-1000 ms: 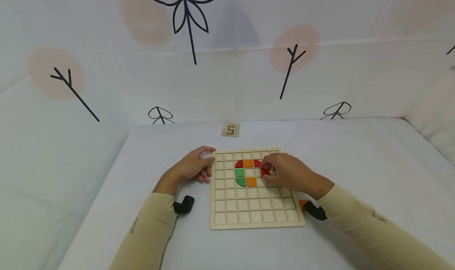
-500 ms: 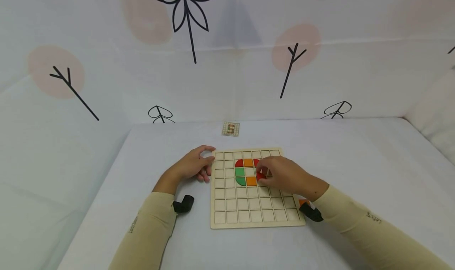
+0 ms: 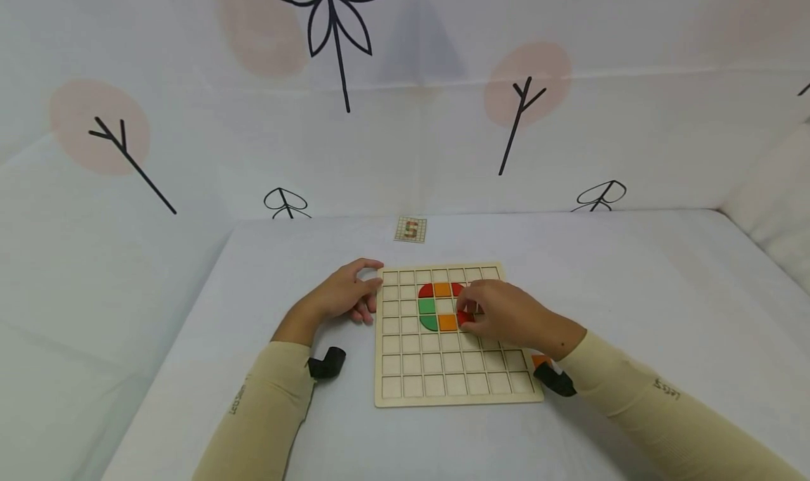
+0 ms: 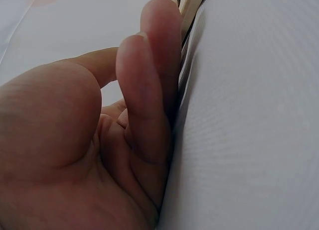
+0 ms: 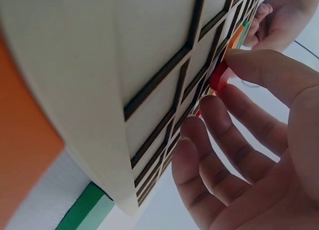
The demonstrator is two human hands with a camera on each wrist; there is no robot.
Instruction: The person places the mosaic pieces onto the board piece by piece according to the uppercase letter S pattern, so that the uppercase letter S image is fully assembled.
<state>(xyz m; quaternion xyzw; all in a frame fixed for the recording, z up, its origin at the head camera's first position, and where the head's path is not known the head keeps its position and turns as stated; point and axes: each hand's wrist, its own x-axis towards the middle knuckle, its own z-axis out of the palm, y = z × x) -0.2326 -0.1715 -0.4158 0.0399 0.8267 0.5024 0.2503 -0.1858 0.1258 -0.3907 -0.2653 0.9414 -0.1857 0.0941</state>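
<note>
My right hand [image 3: 509, 313] pinches a red quarter-round tile [image 5: 219, 76] between thumb and forefinger, over the wooden grid board [image 3: 458, 401]. In the head view that tile sits just right of an orange square tile [image 3: 447, 323]. Higher on the board, two red rounded tiles [image 3: 426, 292] flank another orange square [image 3: 441, 290]. Down the left of this shape run a green square [image 3: 427, 306] and a green rounded tile [image 3: 429, 323]. With loosely bent fingers, my left hand [image 3: 342, 292] rests on the cloth, its thumb and forefinger touching the board's upper left edge.
Behind the board lies a small pattern card [image 3: 410, 230] showing an S shape. An orange piece [image 3: 541, 361] lies by the board's right edge, partly under the right wrist. In the right wrist view, a green piece [image 5: 87, 208] is also beside the board.
My right hand has moved slightly left and toward me with the red tile, from the right of the shape to the cell beside the lower orange square. The left hand stays put.
</note>
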